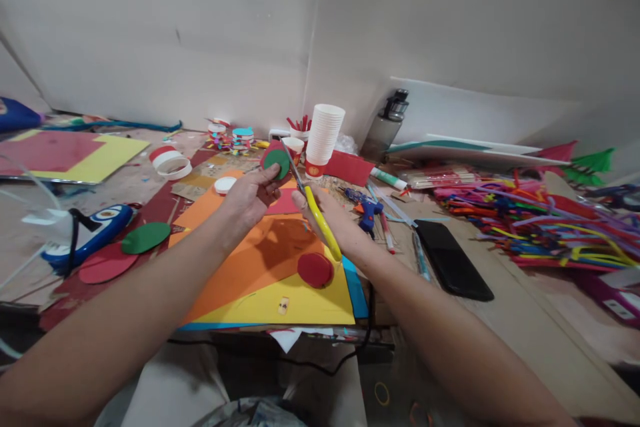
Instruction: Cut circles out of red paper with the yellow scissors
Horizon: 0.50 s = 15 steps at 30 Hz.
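Note:
In my left hand (253, 195) a small green disc (277, 163) is pinched between thumb and fingers, with a piece of red sheet behind it. My right hand (325, 210) is closed around yellow-handled scissors (321, 219), whose blades point up and away, close to the disc's right edge. Whether the blades touch the disc I cannot tell. Below the hands lie orange sheets (240, 273) and a yellow sheet (240, 310). A red disc (315, 270) rests on them near the right edge.
Larger green (146, 237) and red discs (107, 263) lie at left, by a blue-and-white device (95, 233). Stacked paper cups (325, 137) stand behind the hands. To the right are a blue glue gun (369, 213), a black phone (453, 259) and heaped pipe cleaners (540, 217).

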Tool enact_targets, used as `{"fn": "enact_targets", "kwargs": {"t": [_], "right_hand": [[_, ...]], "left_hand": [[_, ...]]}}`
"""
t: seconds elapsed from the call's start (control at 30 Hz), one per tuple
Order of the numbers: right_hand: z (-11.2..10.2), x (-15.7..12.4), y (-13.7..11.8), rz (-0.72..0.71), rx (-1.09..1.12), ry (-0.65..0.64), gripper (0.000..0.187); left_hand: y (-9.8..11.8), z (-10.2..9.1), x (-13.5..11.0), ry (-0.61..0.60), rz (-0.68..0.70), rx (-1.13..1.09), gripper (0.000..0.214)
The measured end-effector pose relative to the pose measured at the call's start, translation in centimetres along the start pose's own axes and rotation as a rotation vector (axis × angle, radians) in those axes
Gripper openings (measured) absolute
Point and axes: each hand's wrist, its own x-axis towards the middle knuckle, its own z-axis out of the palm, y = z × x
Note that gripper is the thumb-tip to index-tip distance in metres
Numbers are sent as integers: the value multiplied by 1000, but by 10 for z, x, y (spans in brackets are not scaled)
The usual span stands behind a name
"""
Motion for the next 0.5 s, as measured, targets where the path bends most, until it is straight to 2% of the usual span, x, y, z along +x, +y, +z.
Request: {"fn": "enact_targets", "kwargs": {"t": [0.33,0.5], "right_hand": [[1,1,3,22,69,57,40],[-4,-2,-6,53,166,-30,46]], "left_hand": [[-6,-4,1,-62,64,84,17],[-4,-3,-1,-61,23,69,11]]}}
